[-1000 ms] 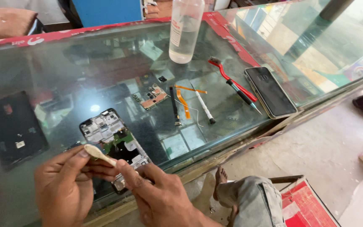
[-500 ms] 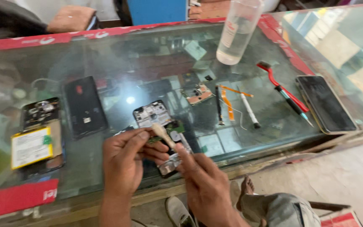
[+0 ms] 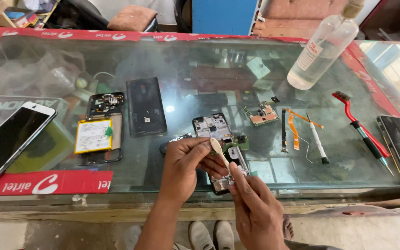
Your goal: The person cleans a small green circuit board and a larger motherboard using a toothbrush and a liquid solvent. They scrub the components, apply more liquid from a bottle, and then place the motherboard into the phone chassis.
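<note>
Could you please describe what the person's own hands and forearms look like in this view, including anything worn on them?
Both the left hand and the right hand are bare: no gloves, and no rings, watch or bracelet that I can see. The forearms are uncovered too, with no sleeve reaching into the frame. The fingernails are short. No markings or bandages show on either hand.

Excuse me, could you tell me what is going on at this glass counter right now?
A person works on an opened phone lying on the glass counter. The left hand holds a small pale tool in a pinch grip, and the right hand pinches at the phone's lower end. Around them lie a second opened phone with a yellow battery, a black back cover, a loose circuit board, orange flex cables, a red brush and a clear bottle.
</note>
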